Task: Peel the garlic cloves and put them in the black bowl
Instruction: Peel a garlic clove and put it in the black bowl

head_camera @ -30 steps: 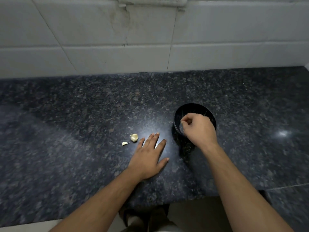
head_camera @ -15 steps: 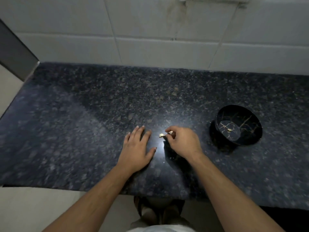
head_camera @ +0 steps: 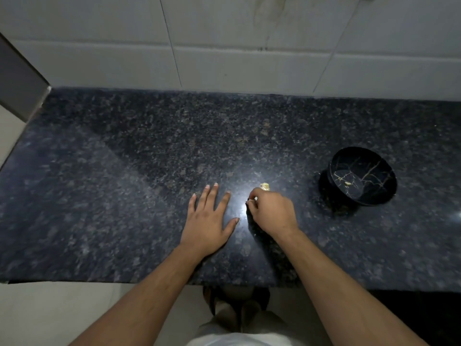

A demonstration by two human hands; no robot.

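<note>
left hand (head_camera: pixel 208 221) lies spread flat on the counter (head_camera: pixel 124 196) while right hand (head_camera: pixel 270 212) pinches a small garlic piece (head_camera: pixel 250 201), seemingly pickup, next peeling it toward the black bowl (head_camera: pixel 374 196) at right.

The counter (head_camera: pixel 124 196) was dark blue-black stone, speckled all over with grey and brownish flecks. Near its right edge the black bowl (head_camera: pixel 374 196) showed thin gold crack-like veins inside, with one pale cream garlic clove (head_camera: pixel 347 182) in it. Another yellowish-white garlic piece (head_camera: pixel 265 186) lay mid-counter. The wall tiles (head_camera: pixel 224 33) along the back edge were off-white, smudged grey.
</note>
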